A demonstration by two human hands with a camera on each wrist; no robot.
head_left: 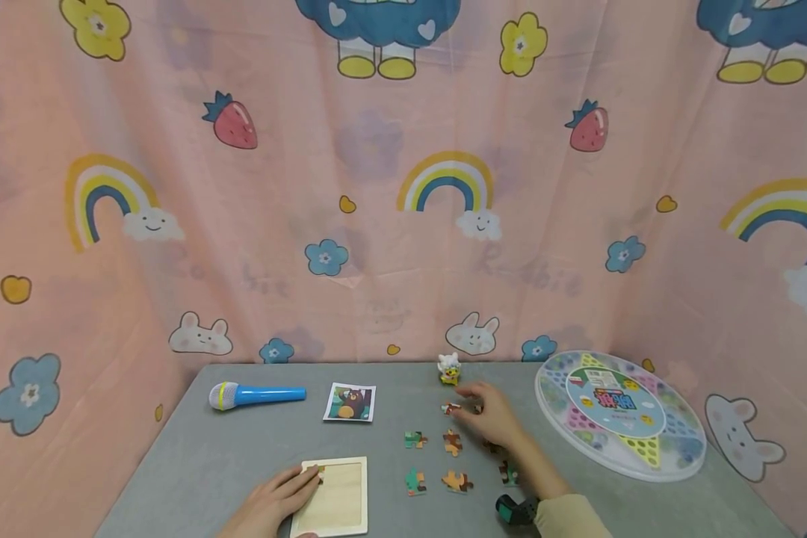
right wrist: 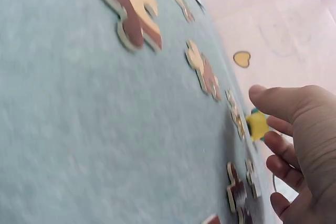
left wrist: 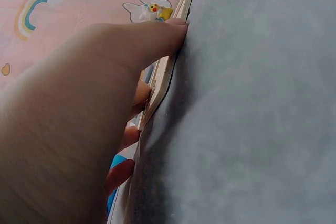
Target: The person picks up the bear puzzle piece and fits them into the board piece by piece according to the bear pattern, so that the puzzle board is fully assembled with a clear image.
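My left hand (head_left: 277, 496) rests on the left side of a shallow wooden puzzle tray (head_left: 362, 493), its fingers lying over the rim. In the left wrist view the thumb (left wrist: 170, 35) touches the edge of the tray (left wrist: 164, 80). A small puzzle piece (head_left: 320, 471) shows at the tray's upper left corner by the fingertips. My right hand (head_left: 494, 415) hovers over the back of the loose pieces, thumb and fingers apart. A red-and-white piece (head_left: 450, 409) lies just below its fingertips. In the right wrist view nothing sits between the fingers (right wrist: 283, 148).
Several pieces, including an orange one (head_left: 457, 481) and a green one (head_left: 415, 439), lie in rows. Around them are a small figurine (head_left: 449, 370), bear picture card (head_left: 350, 403), blue toy microphone (head_left: 269, 394) and round game board (head_left: 686, 441). A black-and-green object (head_left: 515, 510) is beside my right sleeve.
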